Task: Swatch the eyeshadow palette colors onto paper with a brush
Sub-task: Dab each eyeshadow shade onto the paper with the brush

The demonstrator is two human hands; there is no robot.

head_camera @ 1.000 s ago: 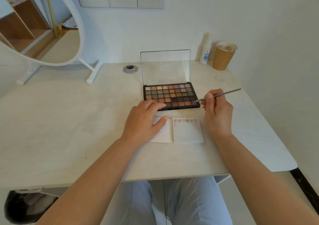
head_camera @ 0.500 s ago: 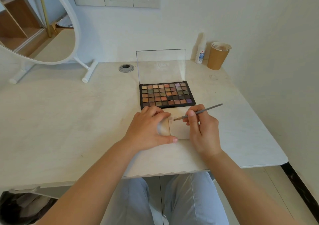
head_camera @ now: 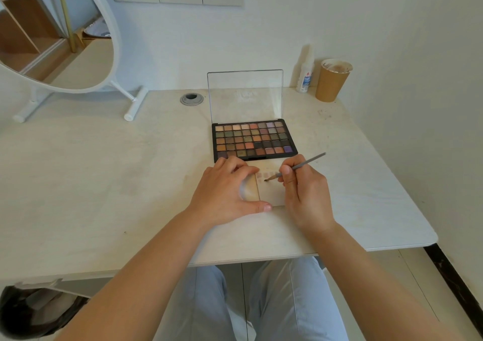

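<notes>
We sit at a pale table. Our right hand pinches a thin gray brush between the thumb and the first fingers, the way we hold a pencil. The tip of the brush touches the paper, just under a row of small color spots near the top edge. Our left hand rests on the left part of the paper. Its fingers curl a little over the top, and the thumb presses down by the near edge. The fingers lie close together.

The paper sits right in front of us, between our two hands. The eyeshadow palette lies just behind it, with its clear lid standing up.

We think the paper is very light and thin, so it can slide or wrinkle. That is why a hand should hold it flat, off to the side, away from the spots. The brush looks light and stiff, with a soft tip. We should hold it low on the handle and press softly. The powder in the palette can crumble, so a light dab is best there.

A paper cup and a small bottle stand at the back by the wall. A round mirror stands on the left.
</notes>
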